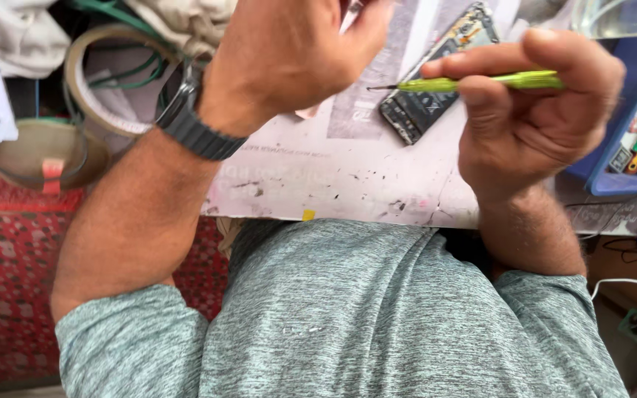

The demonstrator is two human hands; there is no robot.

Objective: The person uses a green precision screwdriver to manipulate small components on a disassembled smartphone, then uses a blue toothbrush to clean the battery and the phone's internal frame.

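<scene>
My right hand (536, 110) grips a thin green screwdriver (481, 82) held level, its dark tip pointing left toward my left hand. Just beyond the tip lies an opened phone (436, 81) with its circuit boards showing, flat on a stained pale work board (355, 177). My left hand (289, 51) is raised over the board with fingers curled, pinching a small silvery object at the top edge of the view; what it is I cannot tell. A dark wristwatch (197, 125) sits on my left wrist.
A blue tray (632, 147) with small tools stands at the right. Rolls of tape (101, 81), green wires and cloth lie at the upper left. Red patterned fabric (9, 287) is at the lower left. A white cable (628, 282) runs at the right.
</scene>
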